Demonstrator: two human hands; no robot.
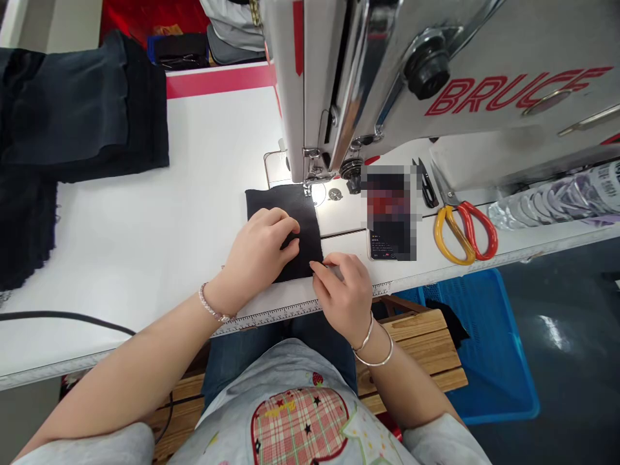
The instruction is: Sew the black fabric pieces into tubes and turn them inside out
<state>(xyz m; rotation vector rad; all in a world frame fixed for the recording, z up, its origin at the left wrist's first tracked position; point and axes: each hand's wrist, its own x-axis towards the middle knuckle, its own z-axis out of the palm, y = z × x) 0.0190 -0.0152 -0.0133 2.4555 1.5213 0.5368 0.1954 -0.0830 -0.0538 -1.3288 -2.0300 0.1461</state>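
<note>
Table (145, 258): curled left hand (259, 252), right hand (341, 297) on fabric (285, 210).

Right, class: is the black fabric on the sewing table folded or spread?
Spread flat: the black fabric lies smooth on the table under the left hand and right hand.

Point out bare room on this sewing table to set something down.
The bare white tabletop spreads between the folded dark fabric and the black fabric patch under the left hand and right hand. Crowded to the right: phone, thread snips and scissors beside the sewing machine.
</note>
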